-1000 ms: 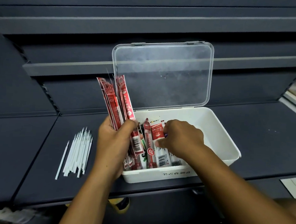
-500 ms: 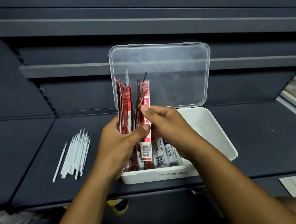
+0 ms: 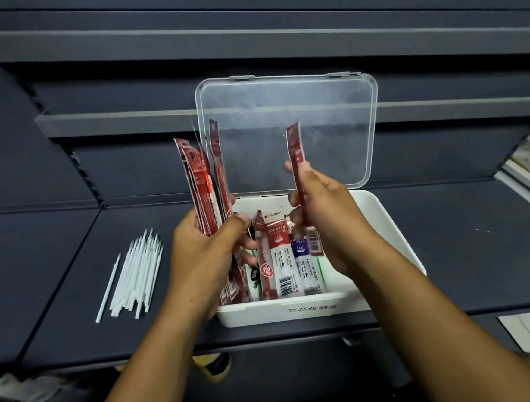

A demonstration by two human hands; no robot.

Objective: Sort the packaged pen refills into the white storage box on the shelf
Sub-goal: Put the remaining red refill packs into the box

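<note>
Red, near-upright refill packet (image 3: 295,152) pinched by the right hand (image 3: 322,217) hangs over the white storage box (image 3: 381,227); left hand (image 3: 203,253) grips a bundle (image 3: 196,180).

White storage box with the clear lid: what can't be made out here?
Head view only.
White plastic storage box: its left inside is hidden by the left hand and its fan of red refill packets; their number is unclear, they overlap.
Single red packet: its middle is covered by the right hand.
Front label on the box: too blurred to read.
</note>
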